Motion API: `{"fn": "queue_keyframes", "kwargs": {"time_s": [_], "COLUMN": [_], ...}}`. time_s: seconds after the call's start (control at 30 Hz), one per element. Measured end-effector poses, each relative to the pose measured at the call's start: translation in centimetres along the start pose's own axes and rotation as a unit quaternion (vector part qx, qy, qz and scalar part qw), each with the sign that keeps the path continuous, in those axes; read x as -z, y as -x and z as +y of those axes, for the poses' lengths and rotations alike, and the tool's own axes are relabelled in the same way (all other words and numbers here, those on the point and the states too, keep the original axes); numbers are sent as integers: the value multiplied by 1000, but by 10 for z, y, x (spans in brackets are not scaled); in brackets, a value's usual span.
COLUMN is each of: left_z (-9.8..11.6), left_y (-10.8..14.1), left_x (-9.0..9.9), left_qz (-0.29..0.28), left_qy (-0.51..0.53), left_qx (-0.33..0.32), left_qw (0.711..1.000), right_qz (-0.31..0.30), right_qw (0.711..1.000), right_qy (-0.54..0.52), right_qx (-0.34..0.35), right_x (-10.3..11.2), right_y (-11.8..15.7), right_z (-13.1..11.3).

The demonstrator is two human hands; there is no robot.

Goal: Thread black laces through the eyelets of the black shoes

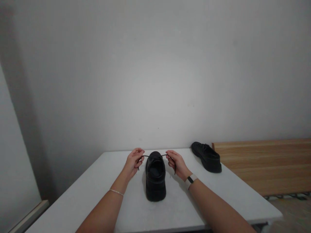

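A black lace-up shoe (155, 181) stands upright in the middle of the white table, its heel toward me and its toe toward the wall. My left hand (135, 161) is on the left of the shoe, fingers pinched on one lace end, which hangs below the fingers. On the other side, my right hand (176, 163) pinches the other lace end, its tip dangling too. Both laces stretch outward from the top of the shoe. A second black shoe (207, 157) sits at the table's back right corner.
The white table (97, 187) meets a plain grey wall (155, 81) at its back edge. To the right is a wooden panel (262, 165), close to the second shoe. A pale panel (14, 168) stands at the far left.
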State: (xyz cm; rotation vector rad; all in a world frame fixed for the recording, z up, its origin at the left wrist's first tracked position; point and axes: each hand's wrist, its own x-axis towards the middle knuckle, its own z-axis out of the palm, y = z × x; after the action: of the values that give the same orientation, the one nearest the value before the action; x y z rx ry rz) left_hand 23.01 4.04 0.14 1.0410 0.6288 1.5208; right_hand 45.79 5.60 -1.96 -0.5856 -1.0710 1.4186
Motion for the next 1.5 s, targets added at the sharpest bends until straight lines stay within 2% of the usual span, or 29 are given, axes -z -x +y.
{"fn": "queue_keyframes", "kwargs": {"time_s": [0.17, 0.23, 0.37, 0.57, 0.9, 1.17, 1.37, 1.5], "left_z": [9, 6, -7, -21, -29, -30, -27, -27], "left_y": [6, 4, -2, -2, -5, -10, -6, -6], "left_x": [4, 7, 10, 9, 6, 5, 2, 2], "left_qz": [-63, -75, -37, -73, -79, -60, -81, -60], "left_qy": [27, -22, -154, -204, -246, -248, -212, -229], "left_qx": [97, 84, 29, 48, 6, -55, -33, -47], "left_qw": [993, 993, 987, 975, 966, 965, 973, 970], "right_qz": [-17, -27, -27, -29, -36, 3, 1, -16], "right_qw": [998, 994, 987, 984, 981, 981, 993, 999], "right_qy": [59, 97, 157, 176, 185, 175, 101, 42], "right_qx": [-18, -30, -31, 12, 41, 84, 54, 24], "right_x": [3, 4, 5, 1, -3, -5, -7, -7], "right_y": [-1, -1, -1, 0, 0, -7, -6, -3], "right_z": [1, 4, 10, 11, 13, 17, 15, 12]}}
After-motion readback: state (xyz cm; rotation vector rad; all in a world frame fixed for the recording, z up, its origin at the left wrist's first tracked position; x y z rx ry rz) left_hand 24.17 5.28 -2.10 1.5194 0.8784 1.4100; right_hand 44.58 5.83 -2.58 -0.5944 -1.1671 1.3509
